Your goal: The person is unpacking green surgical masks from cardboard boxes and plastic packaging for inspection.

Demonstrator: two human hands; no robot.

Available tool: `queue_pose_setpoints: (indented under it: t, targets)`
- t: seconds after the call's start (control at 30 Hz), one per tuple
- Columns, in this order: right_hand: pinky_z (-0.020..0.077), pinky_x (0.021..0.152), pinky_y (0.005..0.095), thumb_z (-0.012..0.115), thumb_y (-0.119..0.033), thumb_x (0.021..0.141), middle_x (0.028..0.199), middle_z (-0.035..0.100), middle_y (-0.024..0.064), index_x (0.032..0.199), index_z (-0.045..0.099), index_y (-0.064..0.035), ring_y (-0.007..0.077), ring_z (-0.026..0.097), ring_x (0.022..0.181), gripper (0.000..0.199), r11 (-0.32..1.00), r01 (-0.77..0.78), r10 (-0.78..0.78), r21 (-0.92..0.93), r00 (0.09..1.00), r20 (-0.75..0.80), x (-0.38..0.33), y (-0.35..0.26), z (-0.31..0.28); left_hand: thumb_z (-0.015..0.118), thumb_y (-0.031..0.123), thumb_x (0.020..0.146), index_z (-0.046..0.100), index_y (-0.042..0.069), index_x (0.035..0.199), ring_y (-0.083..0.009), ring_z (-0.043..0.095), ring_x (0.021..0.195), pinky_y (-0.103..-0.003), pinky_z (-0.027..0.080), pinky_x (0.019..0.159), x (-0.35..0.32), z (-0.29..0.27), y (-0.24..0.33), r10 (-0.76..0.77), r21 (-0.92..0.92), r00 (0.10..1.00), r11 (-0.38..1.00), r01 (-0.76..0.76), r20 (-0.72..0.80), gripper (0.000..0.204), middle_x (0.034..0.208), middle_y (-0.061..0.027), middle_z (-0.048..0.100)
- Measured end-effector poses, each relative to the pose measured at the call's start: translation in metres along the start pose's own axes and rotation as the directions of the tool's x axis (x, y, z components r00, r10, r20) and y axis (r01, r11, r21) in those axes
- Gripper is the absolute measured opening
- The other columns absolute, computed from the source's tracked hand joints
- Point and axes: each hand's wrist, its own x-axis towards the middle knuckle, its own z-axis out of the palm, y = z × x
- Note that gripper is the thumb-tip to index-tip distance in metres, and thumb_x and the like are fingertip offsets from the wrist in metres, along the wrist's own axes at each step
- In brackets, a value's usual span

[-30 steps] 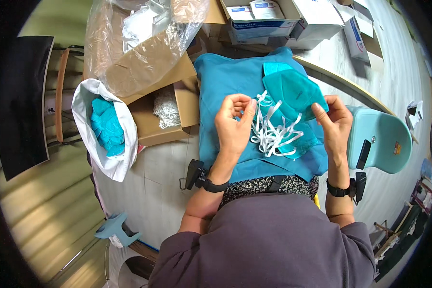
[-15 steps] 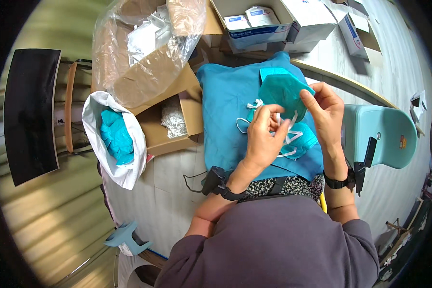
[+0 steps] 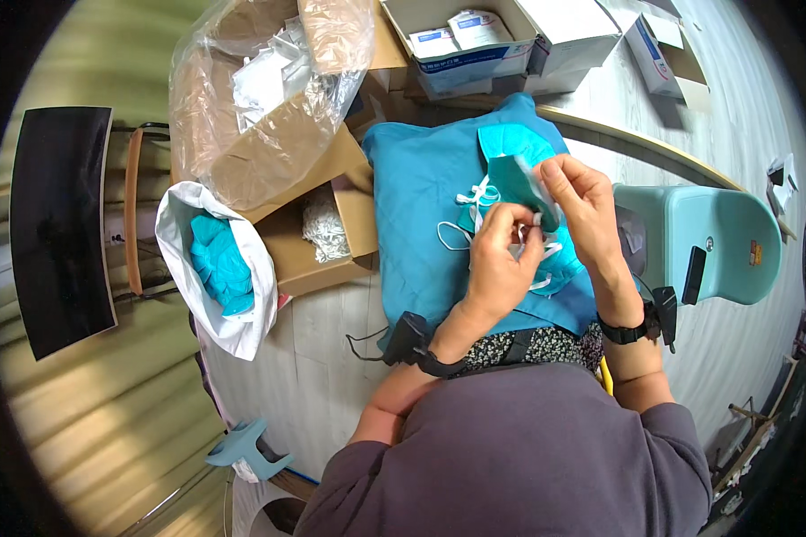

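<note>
A teal folded face mask (image 3: 516, 183) is pinched between the thumb and fingers of my right hand (image 3: 584, 201), tilted over my lap. My left hand (image 3: 503, 255) is closed in a pinch at the mask's lower edge, on what looks like its white strap; the fingertips partly hide it. Beneath lies a blue cloth (image 3: 412, 215) spread over my lap. On it, another teal mask (image 3: 510, 139) shows behind the held one, and a further mask (image 3: 564, 268) with white straps lies partly under my hands. White loops of cord (image 3: 452, 234) rest beside my left hand.
To the left stand a white bag (image 3: 175, 237) of teal masks and a cardboard box (image 3: 309, 279) with white cords. Behind are a plastic-lined carton (image 3: 260, 166) of white packets and an open white-and-blue box (image 3: 475, 64). A mint-green stool (image 3: 734, 251) is at right.
The held mask has turned from facing up to nearly edge-on and come lower. My left hand has closed its fingers at the mask's lower edge. The view has shifted slightly.
</note>
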Motion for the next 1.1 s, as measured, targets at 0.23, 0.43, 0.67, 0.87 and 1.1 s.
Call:
queue_pose_setpoints:
  t: [0.23, 0.43, 0.67, 0.87, 1.1]
  targets:
    - [0.0464, 0.066, 0.0234, 0.072, -0.013, 0.088, 0.084, 0.066, 0.0018, 0.099, 0.069, -0.0004, 0.0070, 0.058, 0.074, 0.017, 0.976, 0.139, -0.117, -0.166, 0.984, 0.138, -0.016, 0.005, -0.004, 0.051, 0.005, 0.098, 0.049, 0.004, 0.106, -0.0062, 0.055, 0.083, -0.021, 0.046, 0.074, 0.011, -0.024, 0.009, -0.074, -0.499, 0.995, 0.861, 0.101, 0.073, 0.008, 0.094, -0.0023, 0.057]
    - [0.0390, 0.058, 0.0173, 0.070, -0.010, 0.091, 0.076, 0.062, -0.0052, 0.091, 0.069, 0.0001, 0.0009, 0.050, 0.067, 0.011, 1.000, 0.029, -0.029, 0.003, 0.999, -0.023, -0.015, -0.006, -0.008, 0.058, 0.005, 0.095, 0.050, 0.006, 0.110, -0.0021, 0.049, 0.063, -0.015, 0.035, 0.052, 0.020, -0.057, 0.020, -0.195, -0.436, 0.952, 0.854, 0.284, 0.238, 0.017, 0.084, 0.0002, 0.057]
    - [0.0382, 0.053, 0.0206, 0.075, -0.006, 0.082, 0.070, 0.061, -0.0012, 0.089, 0.069, -0.0023, 0.0047, 0.051, 0.061, 0.010, 0.870, 0.308, -0.369, -0.384, 0.925, -0.093, -0.015, -0.013, 0.009, 0.069, 0.009, 0.091, 0.066, 0.004, 0.098, -0.0103, 0.063, 0.080, -0.025, 0.049, 0.068, 0.039, -0.078, 0.051, 0.430, 0.754, 0.901, 0.611, -0.241, -0.061, 0.009, 0.095, -0.0007, 0.067]
    - [0.0463, 0.055, 0.0291, 0.077, 0.000, 0.073, 0.080, 0.065, 0.0093, 0.092, 0.069, -0.0029, 0.0200, 0.061, 0.065, 0.021, 0.722, 0.550, -0.577, -0.419, 0.813, 0.073, -0.019, -0.004, 0.031, 0.064, 0.014, 0.097, 0.060, -0.001, 0.094, -0.0039, 0.059, 0.077, -0.018, 0.046, 0.063, 0.017, -0.039, 0.041, -0.091, -0.210, 0.991, 0.975, 0.069, -0.097, 0.016, 0.088, -0.0015, 0.064]
    - [0.0453, 0.059, 0.0265, 0.068, -0.006, 0.088, 0.081, 0.065, 0.0072, 0.097, 0.069, -0.0023, 0.0132, 0.060, 0.070, 0.011, 0.863, 0.408, -0.405, -0.298, 0.911, 0.075, -0.019, 0.001, 0.022, 0.059, 0.013, 0.099, 0.054, -0.001, 0.102, -0.0079, 0.060, 0.080, -0.023, 0.050, 0.067, 0.013, -0.045, 0.019, -0.025, -0.041, 0.997, 0.999, 0.021, -0.077, 0.016, 0.090, -0.0051, 0.061]
